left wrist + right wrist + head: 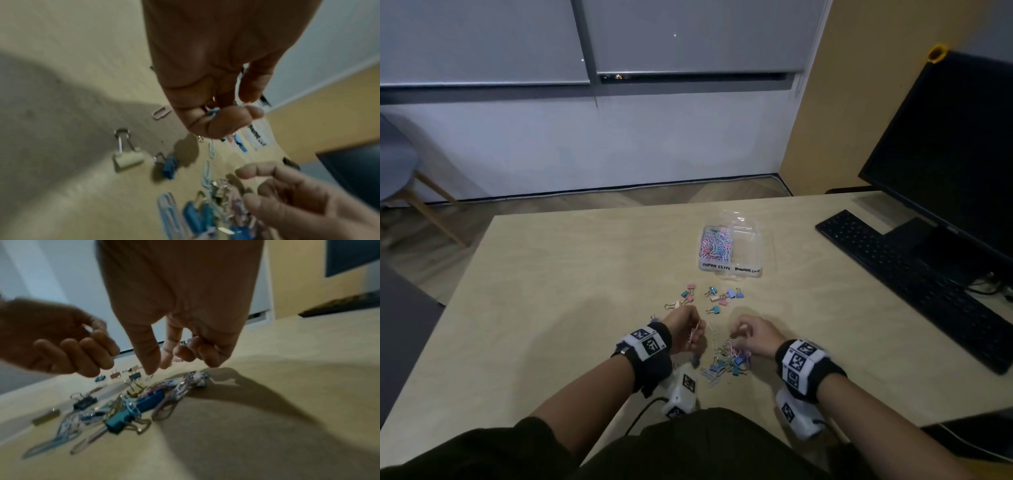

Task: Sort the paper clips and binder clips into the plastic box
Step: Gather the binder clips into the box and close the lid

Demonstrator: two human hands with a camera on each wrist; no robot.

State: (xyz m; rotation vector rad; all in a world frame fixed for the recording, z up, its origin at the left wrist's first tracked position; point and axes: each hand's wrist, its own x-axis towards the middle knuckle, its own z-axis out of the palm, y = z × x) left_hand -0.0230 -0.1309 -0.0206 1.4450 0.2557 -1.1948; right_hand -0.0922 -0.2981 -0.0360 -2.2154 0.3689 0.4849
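Note:
A clear plastic box (767,240) stands mid-table; its left compartment holds pastel paper clips (715,241), and the right one looks bare. Several loose binder clips (722,296) lie in front of it. Nearer me sits a mixed pile of clips (729,359) (144,400). My left hand (690,330) (226,116) hovers left of the pile, fingers curled around a few paper clips (695,335) (211,112). My right hand (743,334) (160,368) is over the pile's right side, thumb and forefinger pointing down and slightly apart, nothing seen between them.
A black keyboard (914,284) and a monitor (955,154) fill the table's right side. A cream binder clip (128,160) and a blue one (169,167) lie apart, left of the pile. A chair (393,164) stands off the table's far left.

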